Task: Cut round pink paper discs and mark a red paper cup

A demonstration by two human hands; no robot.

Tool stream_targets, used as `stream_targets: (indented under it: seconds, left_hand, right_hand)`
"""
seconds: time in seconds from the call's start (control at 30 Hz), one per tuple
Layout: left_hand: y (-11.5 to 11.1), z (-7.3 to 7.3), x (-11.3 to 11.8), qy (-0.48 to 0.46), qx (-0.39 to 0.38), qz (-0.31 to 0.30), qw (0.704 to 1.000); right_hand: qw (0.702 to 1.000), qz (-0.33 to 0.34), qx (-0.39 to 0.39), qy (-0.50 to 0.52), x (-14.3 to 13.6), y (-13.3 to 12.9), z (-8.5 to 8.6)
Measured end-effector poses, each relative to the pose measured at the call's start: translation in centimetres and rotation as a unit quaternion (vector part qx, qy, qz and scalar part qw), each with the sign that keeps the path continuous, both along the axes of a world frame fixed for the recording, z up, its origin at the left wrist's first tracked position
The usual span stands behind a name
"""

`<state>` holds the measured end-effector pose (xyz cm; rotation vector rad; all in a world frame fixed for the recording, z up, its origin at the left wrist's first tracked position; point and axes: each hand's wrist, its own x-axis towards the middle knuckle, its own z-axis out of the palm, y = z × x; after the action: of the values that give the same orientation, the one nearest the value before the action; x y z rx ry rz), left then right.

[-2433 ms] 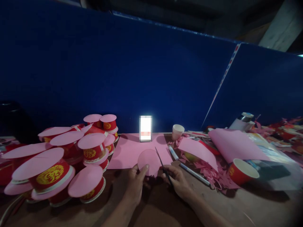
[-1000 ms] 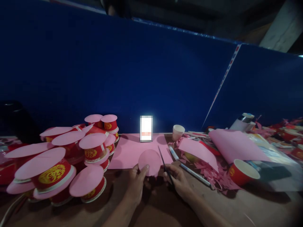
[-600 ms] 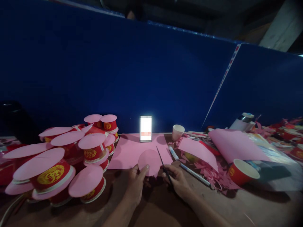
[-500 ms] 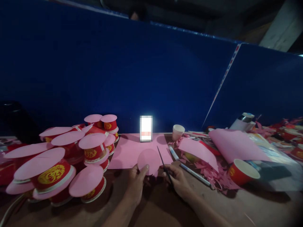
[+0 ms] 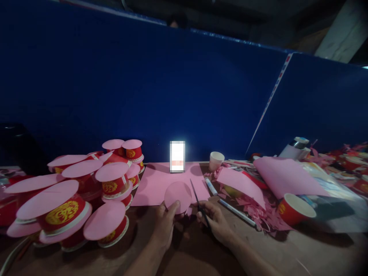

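The left hand [image 5: 166, 222] pinches a round pink paper disc [image 5: 178, 194], its thumb flat on the near part of the face and its other fingers mostly hidden behind. The disc is raised and tilted toward the camera, overlapping the near edge of the large pink sheet [image 5: 149, 186] in the view, and a jagged bit of paper shows at its lower right rim. The right hand [image 5: 215, 220] has its fingers curled around the dark scissors [image 5: 200, 205] – the blades point up and away, just beside the disc; how far they are open, I cannot tell.

At the far end of the sheet stands a bright, blurred screen [image 5: 177, 156]. To the left, red cups with gold patterns [image 5: 62, 212] crowd the brown table [image 5: 258, 253], many topped with wide pink discs [image 5: 47, 199]. To the right are a white cup [image 5: 216, 161], a long pen [image 5: 237, 212], a heap of pink scraps [image 5: 266, 214] and a tilted red cup [image 5: 291, 211]. Behind rises a blue partition [image 5: 143, 84] – the top of a person's head [image 5: 176, 20] shows above it
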<state>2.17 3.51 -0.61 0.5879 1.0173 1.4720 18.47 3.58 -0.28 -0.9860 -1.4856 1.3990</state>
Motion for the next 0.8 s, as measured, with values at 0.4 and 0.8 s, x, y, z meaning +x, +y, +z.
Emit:
stream_targets:
  seconds: [0.4,0.8]
  left_hand:
    - [-0.11,0.20,0.06,-0.016,0.002,-0.010,1.000]
    - [-0.11,0.30,-0.02,-0.010,-0.003,-0.010,1.000]
  right_hand:
    - [0.999,-0.021,0.026,-0.023,-0.07,-0.02,-0.05]
    - [0.995,-0.094,0.040,0.007,0.05,0.26,-0.28]
